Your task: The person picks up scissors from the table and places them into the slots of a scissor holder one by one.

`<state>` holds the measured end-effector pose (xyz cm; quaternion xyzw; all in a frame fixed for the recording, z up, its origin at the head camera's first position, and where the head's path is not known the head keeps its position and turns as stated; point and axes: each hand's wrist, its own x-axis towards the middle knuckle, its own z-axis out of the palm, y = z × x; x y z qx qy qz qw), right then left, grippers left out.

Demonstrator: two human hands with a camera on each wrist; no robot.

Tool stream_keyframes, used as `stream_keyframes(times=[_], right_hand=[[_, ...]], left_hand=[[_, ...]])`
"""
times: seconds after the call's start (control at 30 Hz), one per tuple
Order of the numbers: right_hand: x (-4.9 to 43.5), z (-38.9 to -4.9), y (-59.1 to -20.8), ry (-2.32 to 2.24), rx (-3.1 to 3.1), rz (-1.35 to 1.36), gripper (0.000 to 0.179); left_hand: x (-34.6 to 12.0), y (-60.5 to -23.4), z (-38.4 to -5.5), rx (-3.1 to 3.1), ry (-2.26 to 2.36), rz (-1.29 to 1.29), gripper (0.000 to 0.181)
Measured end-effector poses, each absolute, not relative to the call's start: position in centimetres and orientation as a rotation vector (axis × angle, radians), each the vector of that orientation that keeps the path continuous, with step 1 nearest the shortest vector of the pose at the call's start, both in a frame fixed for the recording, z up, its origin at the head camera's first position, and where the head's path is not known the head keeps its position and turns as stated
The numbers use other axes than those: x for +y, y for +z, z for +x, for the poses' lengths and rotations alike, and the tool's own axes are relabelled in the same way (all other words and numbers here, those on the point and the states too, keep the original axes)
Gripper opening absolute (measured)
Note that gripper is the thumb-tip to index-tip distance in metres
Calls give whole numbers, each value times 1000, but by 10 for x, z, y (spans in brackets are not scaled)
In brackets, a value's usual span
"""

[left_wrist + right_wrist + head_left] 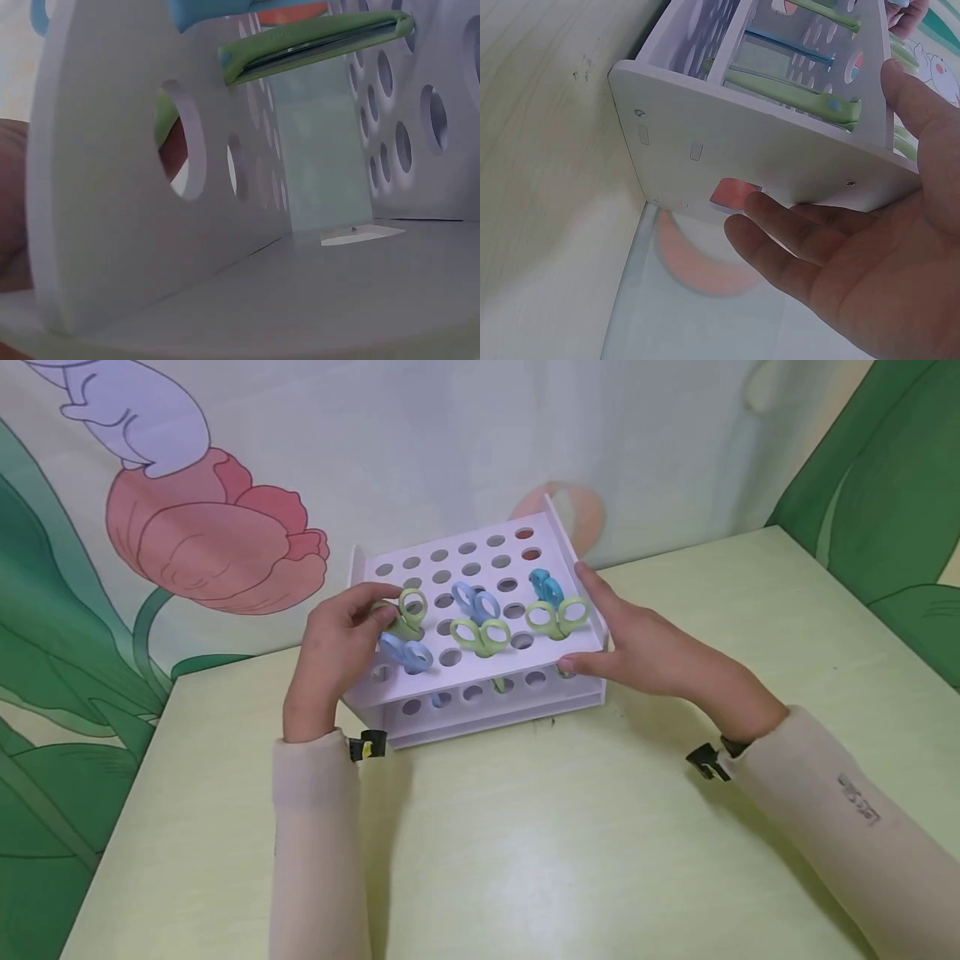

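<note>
A white two-tier rack (pixel 468 673) with rows of round holes stands on the table in the head view. My left hand (pixel 335 647) pinches a handle loop of green scissors (pixel 408 625) at the rack's left side. Just in front of them are light-blue scissors (pixel 406 655). Blue scissors (pixel 476 608) and green scissors (pixel 484 647) stand mid-rack; teal scissors (pixel 546 588) and green scissors (pixel 557 628) stand at the right. My right hand (pixel 648 643) holds the right front corner, thumb at the top's front edge, fingers along the side panel (pixel 780 157).
The pale green table (pixel 510 843) extends in front of the rack and to both sides. Behind it hangs a backdrop (pixel 420 460) printed with flowers and leaves. Under the top tier, green scissor blades (pixel 315 41) hang down in the left wrist view.
</note>
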<state>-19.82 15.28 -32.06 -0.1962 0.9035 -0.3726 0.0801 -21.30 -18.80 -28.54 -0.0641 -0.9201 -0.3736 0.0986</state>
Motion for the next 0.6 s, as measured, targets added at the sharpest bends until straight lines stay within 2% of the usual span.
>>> stream_keyframes(times=[0.43,0.6], right_hand=[[139,-206,-332,-1109,2674,-631,114],[139,-206,-336,-1094,2677,-642,114]], left_hand=[[-206,-304,-205,-2730,-1087,-201,25],[-209,-313,-204,-2788,-1076,-190,33]])
